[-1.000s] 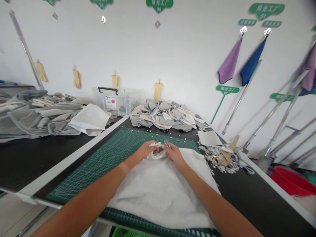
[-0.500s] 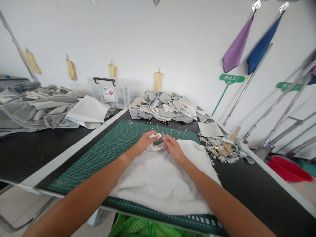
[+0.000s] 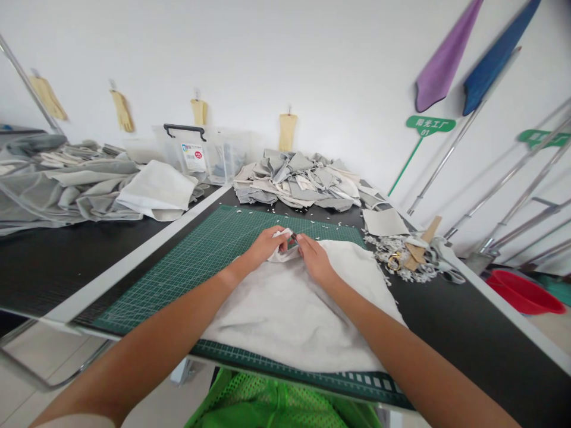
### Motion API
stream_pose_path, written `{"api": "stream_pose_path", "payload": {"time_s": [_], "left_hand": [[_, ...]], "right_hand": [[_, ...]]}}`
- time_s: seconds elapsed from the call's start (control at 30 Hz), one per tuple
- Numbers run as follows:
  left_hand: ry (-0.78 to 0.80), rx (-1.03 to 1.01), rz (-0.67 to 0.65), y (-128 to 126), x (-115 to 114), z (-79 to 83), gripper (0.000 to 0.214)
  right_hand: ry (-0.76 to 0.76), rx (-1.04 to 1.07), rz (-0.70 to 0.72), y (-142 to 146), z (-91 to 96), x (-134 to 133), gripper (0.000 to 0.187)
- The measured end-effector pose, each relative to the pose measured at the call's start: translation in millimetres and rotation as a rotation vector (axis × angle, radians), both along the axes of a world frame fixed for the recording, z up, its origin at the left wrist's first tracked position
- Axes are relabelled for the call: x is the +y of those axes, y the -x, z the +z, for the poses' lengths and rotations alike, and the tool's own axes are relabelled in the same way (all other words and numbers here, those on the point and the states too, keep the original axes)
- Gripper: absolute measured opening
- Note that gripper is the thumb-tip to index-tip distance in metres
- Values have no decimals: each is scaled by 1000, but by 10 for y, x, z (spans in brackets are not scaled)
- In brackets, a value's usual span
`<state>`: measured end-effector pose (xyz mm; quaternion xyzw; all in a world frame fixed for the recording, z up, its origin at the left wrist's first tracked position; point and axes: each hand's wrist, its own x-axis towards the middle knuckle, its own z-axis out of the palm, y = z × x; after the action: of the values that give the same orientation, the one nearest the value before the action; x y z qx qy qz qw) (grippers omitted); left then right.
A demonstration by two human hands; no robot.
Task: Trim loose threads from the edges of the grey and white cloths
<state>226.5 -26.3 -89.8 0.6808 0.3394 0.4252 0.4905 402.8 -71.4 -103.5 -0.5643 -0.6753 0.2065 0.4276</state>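
A thick white fleecy cloth [image 3: 285, 315] lies spread over a green cutting mat [image 3: 187, 279], its far edge bunched into a fold. My left hand [image 3: 265, 248] pinches that fold. My right hand [image 3: 314, 260] sits just beside it, its fingers closed on small metal snips [image 3: 292, 241], whose tips point into the fold. The hands nearly touch, and they hide most of the snips and the bunched edge.
The black table holds a heap of grey and cream fabric pieces [image 3: 294, 181], a pile of white scraps [image 3: 399, 255] with gold-handled scissors [image 3: 394, 260], and a clear plastic box [image 3: 196, 154]. Folded grey fabric [image 3: 84, 190] lies left; a red basin [image 3: 524, 291] sits on the floor right.
The view has tilted and the whole scene sits higher in the frame. My hands have drawn closer around the fold, and the snips now sit lower, down in the bunched cloth.
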Motion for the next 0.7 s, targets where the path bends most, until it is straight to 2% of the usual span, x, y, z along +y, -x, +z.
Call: {"api": "stream_pose_path", "payload": {"time_s": [0.17, 0.4, 0.7], "left_hand": [[75, -24, -13, -16, -26, 20, 34], [179, -162, -15, -29, -5, -32, 35], [208, -156, -65, -40, -50, 0, 40]], "right_hand": [[13, -3, 24, 15, 37, -54, 49], [36, -75, 7, 43, 60, -86, 49], [39, -124, 18, 33, 3, -54, 46]]}}
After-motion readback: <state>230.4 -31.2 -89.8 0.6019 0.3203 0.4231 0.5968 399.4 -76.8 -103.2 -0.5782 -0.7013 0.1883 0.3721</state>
